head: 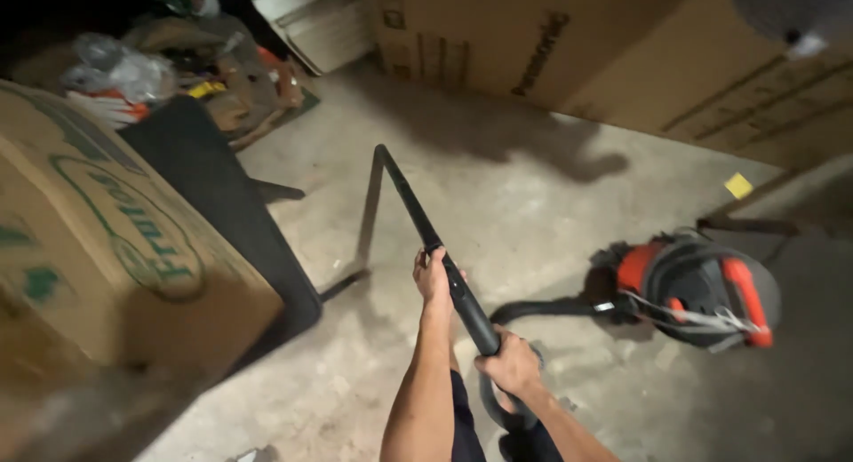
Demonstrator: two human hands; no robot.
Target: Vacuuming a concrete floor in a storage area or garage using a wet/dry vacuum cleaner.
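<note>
Vacuuming of the concrete floor (pixel 533 195) looks to be in mid-course, as a judgement: the black wand (pixel 418 218) is raised and angled away from the person, its far tip near the middle of the floor toward the cardboard boxes (pixel 622 62) along the far edge. The bare stretch beyond the tip appears fairly clean, though dim light makes it hard to tell dust from stains; grit and scraps show near the lower edge.

Both hands are closed round the wand. The left hand (pixel 433 275) grips it higher up, arm stretched forward. The right hand (pixel 511 364) clasps the lower end, where the black hose (pixel 542 309) joins and curves off to the red and black vacuum cleaner (pixel 697 289), which rests on the floor toward the right edge.

A large printed carton (pixel 98 240) sits on a dark table (pixel 222 204) at the left edge, with clutter (pixel 178 67) piled in the far left corner.
</note>
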